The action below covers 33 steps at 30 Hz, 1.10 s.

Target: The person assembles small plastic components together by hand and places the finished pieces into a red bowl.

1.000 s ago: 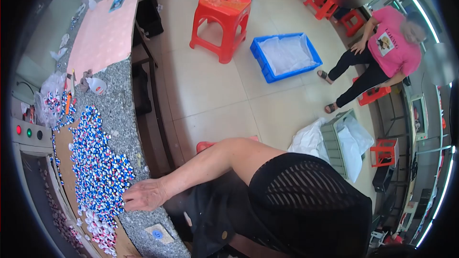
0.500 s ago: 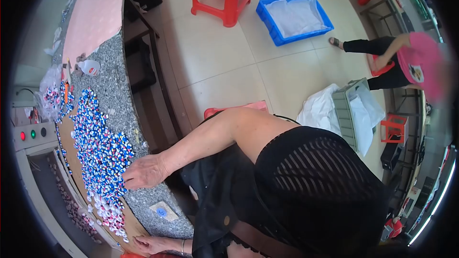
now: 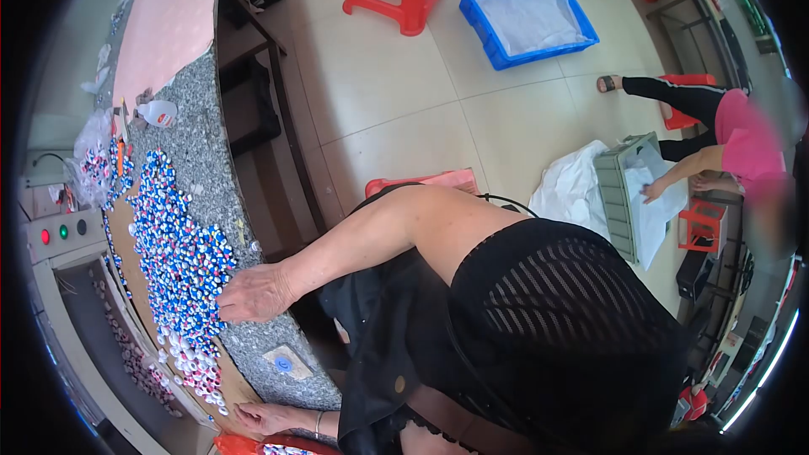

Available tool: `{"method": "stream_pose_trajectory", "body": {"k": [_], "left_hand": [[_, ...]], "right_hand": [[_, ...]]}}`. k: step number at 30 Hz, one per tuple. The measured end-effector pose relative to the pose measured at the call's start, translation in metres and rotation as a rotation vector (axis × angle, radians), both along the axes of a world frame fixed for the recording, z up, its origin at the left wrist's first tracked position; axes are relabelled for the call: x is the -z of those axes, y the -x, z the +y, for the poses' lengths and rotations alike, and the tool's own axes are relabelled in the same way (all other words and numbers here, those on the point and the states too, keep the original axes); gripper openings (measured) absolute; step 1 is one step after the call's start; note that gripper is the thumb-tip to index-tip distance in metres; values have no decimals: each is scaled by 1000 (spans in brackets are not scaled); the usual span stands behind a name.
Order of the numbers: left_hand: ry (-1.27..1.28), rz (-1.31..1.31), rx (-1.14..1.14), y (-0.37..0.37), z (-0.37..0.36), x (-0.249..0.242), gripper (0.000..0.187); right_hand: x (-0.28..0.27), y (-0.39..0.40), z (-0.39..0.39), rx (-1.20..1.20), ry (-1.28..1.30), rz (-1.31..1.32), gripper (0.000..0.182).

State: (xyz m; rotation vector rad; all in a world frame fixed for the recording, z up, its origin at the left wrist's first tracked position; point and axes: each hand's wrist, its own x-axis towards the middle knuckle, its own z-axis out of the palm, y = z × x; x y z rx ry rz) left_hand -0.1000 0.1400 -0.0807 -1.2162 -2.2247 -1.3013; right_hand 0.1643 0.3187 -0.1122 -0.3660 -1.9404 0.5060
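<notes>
The speckled bench adjoined a tiled floor. The blue-and-white pile lay along it, long axis lengthwise, narrow end toward the bottle. My right hand curled at its edge, my left hand lower; I could not tell whether either gripped anything.

1. Pile of small pieces lies on the bench, the clock's centre.
2. Right hand at its 4 o'clock edge; left hand at 5.
3. Control panel at 9.
4. Bottle at 12, mat beyond it, both on the bench.
5. On the floor: stool at 1, tray at 2 with a sheet in it, crate at 3.
</notes>
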Motion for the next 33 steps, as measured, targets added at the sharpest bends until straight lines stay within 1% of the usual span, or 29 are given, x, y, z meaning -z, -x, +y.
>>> {"method": "stream_pose_trajectory", "body": {"k": [4, 7, 10, 13, 14, 15, 17, 20, 25, 29, 30, 33], "left_hand": [[43, 27, -40, -16, 3, -9, 27], [33, 56, -42, -14, 3, -6, 26], [17, 13, -17, -1, 0, -1, 27], [40, 102, -25, -3, 2, -2, 24], [12, 146, 34, 4, 2, 3, 24], [-43, 48, 33, 12, 3, 9, 23], [-67, 16, 53, 16, 8, 16, 23], [-63, 18, 63, 9, 14, 15, 23], [-71, 12, 57, 20, 9, 17, 23], [-68, 21, 59, 41, 3, 20, 23], [-30, 42, -7, -2, 3, 0, 22], [9, 38, -15, -7, 5, -5, 26]], "right_hand": [[-3, -3, 1, -12, -15, 29, 19], [-6, -5, 2, -6, -32, 49, 18], [-6, -4, 1, -4, -42, 54, 18], [-3, -3, 1, 24, -67, 63, 18], [-2, -1, 1, 36, -80, 68, 18], [1, 2, 2, 40, -81, 65, 18], [2, 4, 3, 40, -81, 64, 18], [5, 5, 5, 17, -87, 51, 19], [3, 3, 4, 5, -88, 11, 23], [-2, -2, 2, 7, -72, 33, 20], [-6, -6, 0, 11, -56, 48, 16], [-3, -6, 1, 32, -83, 37, 14]]}}
